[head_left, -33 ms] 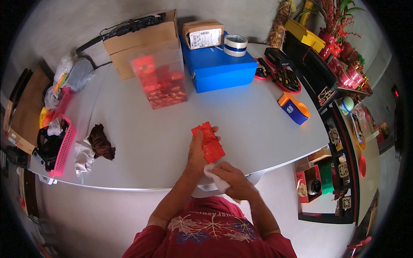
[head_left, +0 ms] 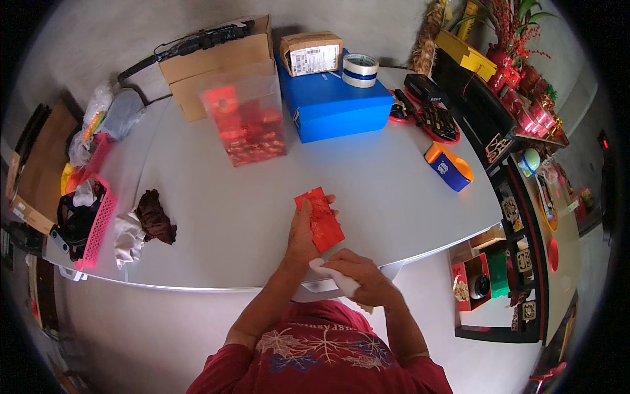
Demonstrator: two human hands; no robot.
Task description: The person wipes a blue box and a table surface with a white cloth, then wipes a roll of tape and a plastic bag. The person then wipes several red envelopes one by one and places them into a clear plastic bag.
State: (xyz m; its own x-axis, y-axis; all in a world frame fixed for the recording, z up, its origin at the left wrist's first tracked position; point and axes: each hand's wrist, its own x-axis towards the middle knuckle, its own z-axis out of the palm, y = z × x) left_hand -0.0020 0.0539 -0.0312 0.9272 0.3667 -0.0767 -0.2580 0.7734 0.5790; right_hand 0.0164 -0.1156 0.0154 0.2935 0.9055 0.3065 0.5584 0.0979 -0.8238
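Observation:
My left hand [head_left: 303, 231] is closed around a flat red envelope [head_left: 324, 224], with the thumb on its face and the fingertips showing past its far right edge. The envelope is tilted over the table, and its surface looks shiny and slightly creased. Lower and to the right, my right hand [head_left: 359, 276] grips a folded white cloth [head_left: 336, 278]. One end of the cloth sticks out toward my left wrist, below the envelope. Farther back stands a clear plastic container [head_left: 246, 121] with several red packets inside.
The grey table [head_left: 216, 217] curves in front of me. A blue box [head_left: 338, 108] carries a parcel [head_left: 311, 54] and a tape roll [head_left: 359, 70]. A brown cloth [head_left: 156, 217] and a pink basket [head_left: 96, 226] lie left; an orange and blue holder [head_left: 449, 167] sits right.
My right hand has shifted slightly right and down with the white cloth, away from the envelope. My left hand and the envelope have moved only a little.

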